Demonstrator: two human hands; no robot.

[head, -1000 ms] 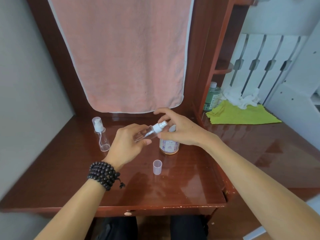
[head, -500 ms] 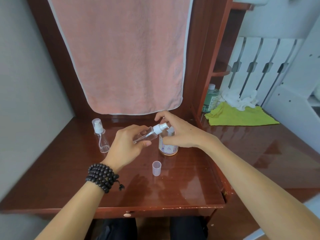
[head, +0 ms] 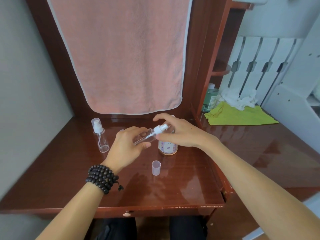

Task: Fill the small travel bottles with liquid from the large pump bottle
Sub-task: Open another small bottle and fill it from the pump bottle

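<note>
Nearest me, the loose clear cap point(head: 156, 168) stands upright on the surface point(head: 60, 170), just where it stood a second ago. Behind it my left hand point(head: 127, 149) holds the small travel bottle point(head: 146, 136) tilted, neck up and to the right, fingers wrapped round its body with the thumb pressed underneath. My right hand point(head: 180, 132) has its fingers pinching the white spray top point(head: 160, 128); over the last second the grip has hardly shifted and the top sits on the neck as before, so I judge I am mid-twist on it (loosening, most likely), and no filling has begun.

The large pump bottle point(head: 168, 147) stands just behind the hands; my right palm covers its pump head and upper half, leaving only the labelled base visible. How much liquid it holds I cannot tell.

Further left a second travel bottle point(head: 100, 137) stands capped and looks empty. At the back hangs a pink towel point(head: 121, 54). Whether the held bottle has anything inside is hard to make out.
</note>
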